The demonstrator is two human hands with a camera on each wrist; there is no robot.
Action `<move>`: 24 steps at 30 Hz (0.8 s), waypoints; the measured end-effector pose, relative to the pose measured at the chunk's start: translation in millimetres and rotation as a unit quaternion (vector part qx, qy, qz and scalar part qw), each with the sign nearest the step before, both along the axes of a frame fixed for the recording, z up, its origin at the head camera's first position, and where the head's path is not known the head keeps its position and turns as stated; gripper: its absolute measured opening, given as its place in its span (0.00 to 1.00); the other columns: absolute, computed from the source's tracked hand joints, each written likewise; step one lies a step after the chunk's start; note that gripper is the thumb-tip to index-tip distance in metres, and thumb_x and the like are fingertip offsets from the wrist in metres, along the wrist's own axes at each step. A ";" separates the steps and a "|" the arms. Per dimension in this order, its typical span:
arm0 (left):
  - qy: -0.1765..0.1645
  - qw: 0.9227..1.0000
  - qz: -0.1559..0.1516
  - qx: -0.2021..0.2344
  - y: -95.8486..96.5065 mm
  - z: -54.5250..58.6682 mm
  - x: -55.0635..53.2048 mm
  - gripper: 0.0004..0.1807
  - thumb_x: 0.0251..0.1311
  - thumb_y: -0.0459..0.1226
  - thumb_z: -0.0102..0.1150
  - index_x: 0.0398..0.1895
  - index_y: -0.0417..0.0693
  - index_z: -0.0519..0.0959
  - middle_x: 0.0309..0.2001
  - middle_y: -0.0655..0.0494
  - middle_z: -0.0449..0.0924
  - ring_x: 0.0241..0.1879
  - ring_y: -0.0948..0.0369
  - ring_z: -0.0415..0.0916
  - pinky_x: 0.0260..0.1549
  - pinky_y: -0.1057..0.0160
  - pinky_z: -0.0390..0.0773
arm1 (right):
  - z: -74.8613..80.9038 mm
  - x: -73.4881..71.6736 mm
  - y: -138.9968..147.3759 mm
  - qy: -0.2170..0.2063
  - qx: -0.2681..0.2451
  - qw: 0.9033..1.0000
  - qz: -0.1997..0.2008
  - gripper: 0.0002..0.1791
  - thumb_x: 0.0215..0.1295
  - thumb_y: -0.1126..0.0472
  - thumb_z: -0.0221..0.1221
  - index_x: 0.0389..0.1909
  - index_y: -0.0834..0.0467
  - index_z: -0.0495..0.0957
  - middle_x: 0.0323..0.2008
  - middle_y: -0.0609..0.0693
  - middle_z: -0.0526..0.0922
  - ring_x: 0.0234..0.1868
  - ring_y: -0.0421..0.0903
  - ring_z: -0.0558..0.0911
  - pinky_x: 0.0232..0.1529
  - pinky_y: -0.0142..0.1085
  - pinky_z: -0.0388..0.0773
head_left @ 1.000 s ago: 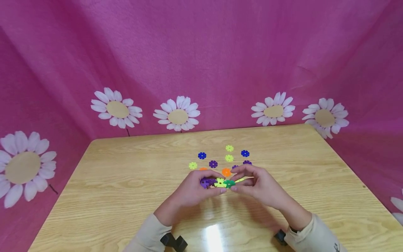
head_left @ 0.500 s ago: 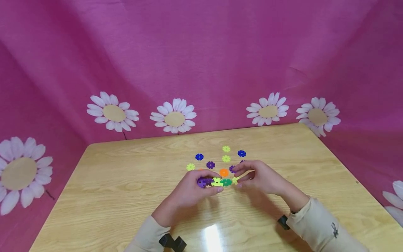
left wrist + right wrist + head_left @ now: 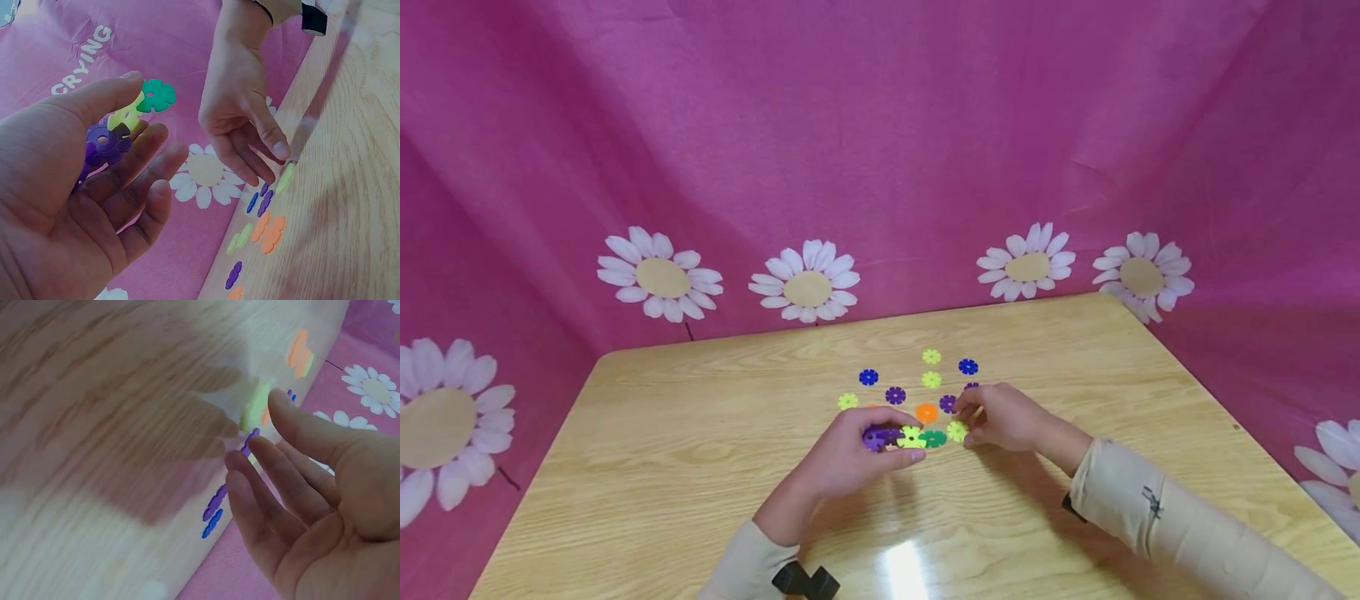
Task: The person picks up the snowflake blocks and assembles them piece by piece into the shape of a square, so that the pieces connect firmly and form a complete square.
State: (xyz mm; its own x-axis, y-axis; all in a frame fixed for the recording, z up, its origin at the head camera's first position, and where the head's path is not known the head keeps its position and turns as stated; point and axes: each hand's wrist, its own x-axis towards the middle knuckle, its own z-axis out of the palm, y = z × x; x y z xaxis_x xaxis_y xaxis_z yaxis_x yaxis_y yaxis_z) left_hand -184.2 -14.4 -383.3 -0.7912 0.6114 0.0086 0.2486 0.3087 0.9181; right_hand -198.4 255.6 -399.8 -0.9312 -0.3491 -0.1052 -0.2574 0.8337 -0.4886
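Observation:
My left hand (image 3: 853,446) grips a short chain of notched plastic discs between thumb and fingers. Purple discs (image 3: 107,144) sit at its palm end, followed by a yellow disc (image 3: 124,116) and, at the outer end, a green disc (image 3: 159,95). The chain is held above the table. To the right, my right hand (image 3: 1007,418) is low over the wood, thumb and fingers apart and holding nothing. A loose yellow disc (image 3: 957,431) lies on the table right at its thumb and fingertips. Part of the purple end is hidden by the left palm.
Loose discs lie flat beyond the hands: an orange disc (image 3: 927,412), a purple disc (image 3: 895,395), blue discs (image 3: 967,367) and several yellow ones (image 3: 932,379). A pink curtain with daisies (image 3: 805,287) hangs behind the wooden table (image 3: 700,433).
My right hand has left the green end of the chain and moved right and down to the loose yellow disc. My left hand keeps its grip on the chain. The head view has shifted slightly.

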 end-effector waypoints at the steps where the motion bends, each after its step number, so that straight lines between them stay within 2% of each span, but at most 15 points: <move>1: -0.002 1.000 0.000 -0.002 0.1 0.4 0.0 0.18 0.57 0.51 0.71 0.49 0.60 0.84 0.50 0.62 0.83 0.48 0.61 0.79 0.47 0.62 0.81 | -1.0 0.4 0.1 0.007 0.004 1.000 0.000 0.20 0.52 0.64 0.75 0.46 0.62 0.83 0.41 0.50 0.88 0.41 0.45 0.85 0.46 0.41 0.83; 9: -0.004 1.000 -0.004 -0.005 -0.4 2.0 0.0 0.20 0.57 0.50 0.72 0.51 0.56 0.84 0.49 0.61 0.83 0.46 0.61 0.79 0.44 0.63 0.81 | -13.9 5.7 -4.3 0.085 0.032 0.996 -0.006 0.15 0.53 0.63 0.74 0.41 0.59 0.84 0.36 0.48 0.88 0.38 0.45 0.86 0.45 0.43 0.84; 11: -0.004 1.000 -0.005 -0.004 -0.7 1.4 0.1 0.19 0.57 0.50 0.72 0.50 0.57 0.84 0.49 0.61 0.83 0.46 0.61 0.79 0.44 0.63 0.81 | -15.5 5.7 -6.6 0.080 0.030 0.996 -0.012 0.15 0.52 0.65 0.74 0.42 0.60 0.84 0.35 0.48 0.87 0.38 0.44 0.85 0.44 0.42 0.84; 16: -0.001 1.000 -0.005 -0.004 -2.3 -0.8 0.3 0.16 0.57 0.50 0.72 0.47 0.62 0.84 0.48 0.62 0.83 0.46 0.62 0.79 0.46 0.64 0.81 | -13.7 3.5 -13.0 0.035 0.021 0.999 -0.016 0.16 0.54 0.69 0.72 0.45 0.62 0.84 0.35 0.49 0.85 0.36 0.43 0.81 0.42 0.39 0.82; 19: 0.003 1.000 -0.004 -0.006 -3.0 -0.7 0.8 0.16 0.57 0.50 0.72 0.47 0.62 0.85 0.48 0.62 0.83 0.46 0.62 0.79 0.47 0.63 0.81 | -10.6 1.4 -15.7 0.021 0.035 0.999 0.004 0.13 0.56 0.70 0.70 0.44 0.63 0.84 0.34 0.49 0.85 0.34 0.42 0.79 0.39 0.38 0.81; 24: 0.000 1.000 0.002 -0.004 -1.7 2.9 1.5 0.18 0.57 0.51 0.71 0.49 0.61 0.84 0.49 0.63 0.83 0.49 0.62 0.78 0.51 0.60 0.80 | -5.1 -3.2 -16.3 0.010 0.067 0.997 0.023 0.10 0.57 0.71 0.69 0.41 0.63 0.85 0.33 0.50 0.85 0.34 0.43 0.78 0.41 0.40 0.81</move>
State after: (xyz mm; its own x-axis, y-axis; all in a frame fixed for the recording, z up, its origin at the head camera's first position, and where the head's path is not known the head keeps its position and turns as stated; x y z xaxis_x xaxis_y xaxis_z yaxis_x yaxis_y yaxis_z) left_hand -182.7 -16.0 -380.3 -0.7938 0.6081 0.0047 0.2481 0.3168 0.9155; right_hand -201.6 239.3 -404.9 -0.9169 -0.3757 -0.1349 -0.3055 0.8779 -0.3686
